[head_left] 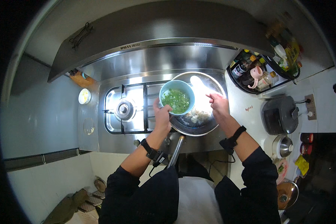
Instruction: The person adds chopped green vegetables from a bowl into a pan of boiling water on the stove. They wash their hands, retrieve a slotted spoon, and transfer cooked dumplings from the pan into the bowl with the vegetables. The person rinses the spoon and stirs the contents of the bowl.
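My left hand grips the rim of a light blue bowl, which holds chopped green leaves in liquid. The bowl is held above the left side of a wide frying pan on the stove's right side. My right hand holds the handle end of a white spatula or spoon over the pan; glare hides part of it. Pale pieces of food lie in the pan, whose metal handle points toward my body.
A gas burner is at left, with a small white bowl beyond it. The range hood overhangs the back. At right stand a rack of bottles, a dark rice cooker, a lidded pot and a pink plate.
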### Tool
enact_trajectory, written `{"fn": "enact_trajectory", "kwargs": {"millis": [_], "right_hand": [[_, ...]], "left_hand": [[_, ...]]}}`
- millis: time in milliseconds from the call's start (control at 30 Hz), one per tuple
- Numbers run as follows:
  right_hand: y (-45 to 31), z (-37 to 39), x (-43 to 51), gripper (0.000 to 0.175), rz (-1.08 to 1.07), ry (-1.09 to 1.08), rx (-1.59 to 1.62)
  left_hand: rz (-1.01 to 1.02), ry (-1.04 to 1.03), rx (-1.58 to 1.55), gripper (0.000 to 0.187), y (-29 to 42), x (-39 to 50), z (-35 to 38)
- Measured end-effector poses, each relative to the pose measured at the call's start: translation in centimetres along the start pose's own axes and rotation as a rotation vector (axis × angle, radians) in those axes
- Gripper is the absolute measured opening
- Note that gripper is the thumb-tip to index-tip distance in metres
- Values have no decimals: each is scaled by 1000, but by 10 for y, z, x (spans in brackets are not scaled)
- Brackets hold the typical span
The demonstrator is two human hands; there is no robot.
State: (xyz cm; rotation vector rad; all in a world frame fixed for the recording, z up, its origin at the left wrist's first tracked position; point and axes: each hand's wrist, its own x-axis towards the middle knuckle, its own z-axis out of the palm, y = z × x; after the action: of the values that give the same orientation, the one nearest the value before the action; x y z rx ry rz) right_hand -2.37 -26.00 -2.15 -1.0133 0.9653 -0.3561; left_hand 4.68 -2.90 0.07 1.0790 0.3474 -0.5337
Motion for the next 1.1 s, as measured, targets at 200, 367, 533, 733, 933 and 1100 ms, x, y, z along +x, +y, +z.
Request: {"fn": "enact_trajectory", "kwargs": {"millis": [200, 367, 533, 733, 933, 1100], "right_hand": [[-31, 7, -58, 16, -506, -202, -394], [-47, -2, -71, 11, -1180, -63, -909], [-38, -26, -33, 14, -680, 63, -633], [26, -54, 26, 17, -61, 340, -305], [61, -45, 23, 20, 36, 463, -149], [64, -27, 14, 20, 81, 586, -148]], "left_hand": [[-7, -7, -25, 80, -17, 8, 9], [18, -9, -27, 78, -22, 8, 12], [-14, 45, 25, 75, -13, -1, 7], [1, 47, 85, 78, 1, -2, -10], [1, 11, 75, 80, 1, -1, -14], [-30, 10, 50, 81, 0, -5, -8]]}}
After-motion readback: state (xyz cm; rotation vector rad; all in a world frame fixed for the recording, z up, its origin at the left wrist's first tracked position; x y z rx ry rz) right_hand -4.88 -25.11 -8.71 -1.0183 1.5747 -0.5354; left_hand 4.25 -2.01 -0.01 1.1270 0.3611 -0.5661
